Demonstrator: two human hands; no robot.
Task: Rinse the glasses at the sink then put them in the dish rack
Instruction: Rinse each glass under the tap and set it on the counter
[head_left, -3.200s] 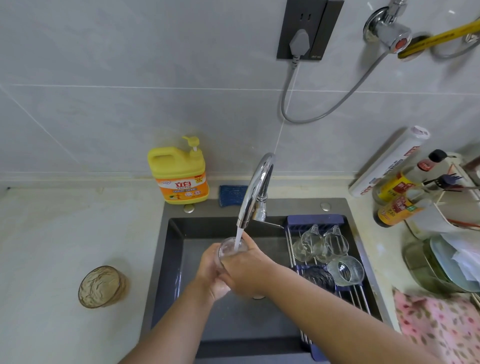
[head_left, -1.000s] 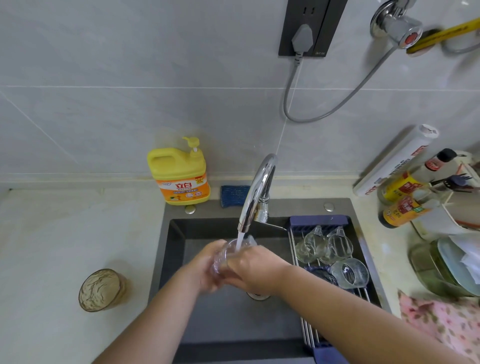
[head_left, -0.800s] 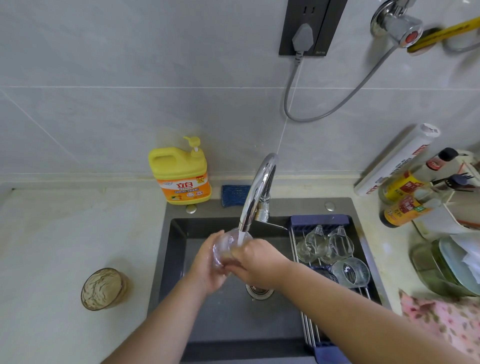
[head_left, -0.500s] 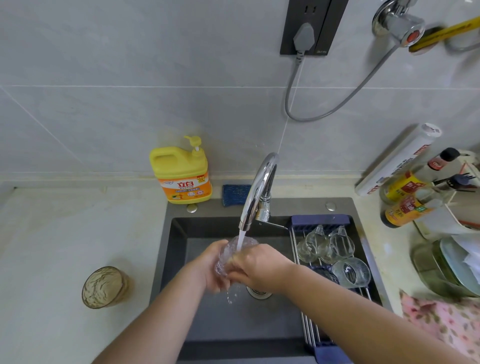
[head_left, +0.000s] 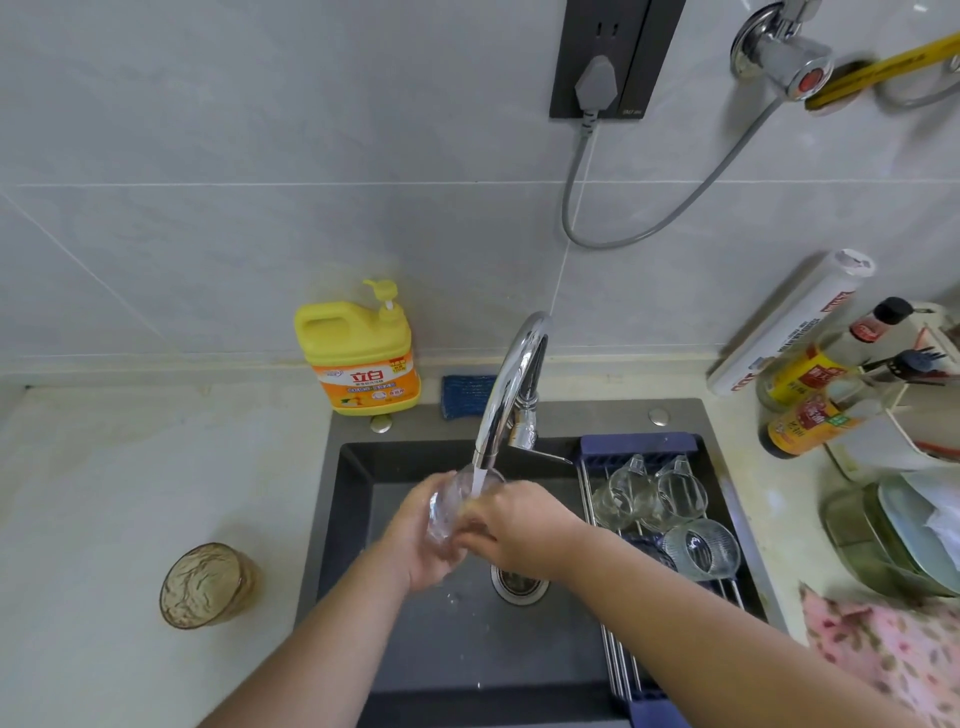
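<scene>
Head view:

1. We locate the clear glass (head_left: 452, 512) above the basin of the dark sink (head_left: 353, 499), directly under the spout of the chrome faucet (head_left: 511, 384). It is tilted with its mouth up and towards the spout.
2. The water stream (head_left: 478, 478) falls from the spout into the mouth of the glass.
3. The left hand (head_left: 415, 540) is wrapped round the left side of the glass, fingers curled onto its wall.
4. The right hand (head_left: 519, 525) is closed on the right side of the same glass, fingers bent against it. We cannot tell whether any fingertip reaches inside the rim.
5. The drain (head_left: 519, 582) lies below the right hand.
6. The dish rack (head_left: 639, 444) spans the right part of the sink. We count three clear glasses in it: two side by side at the far end (head_left: 621, 496) (head_left: 678, 493) and one on its side nearer to us (head_left: 701, 551).
7. An amber glass (head_left: 205, 584) stands upright on the counter (head_left: 130, 493), left of the sink and well apart from both hands.
8. A yellow detergent bottle (head_left: 361, 358) and a blue sponge (head_left: 467, 395) sit behind the sink, against the wall
</scene>
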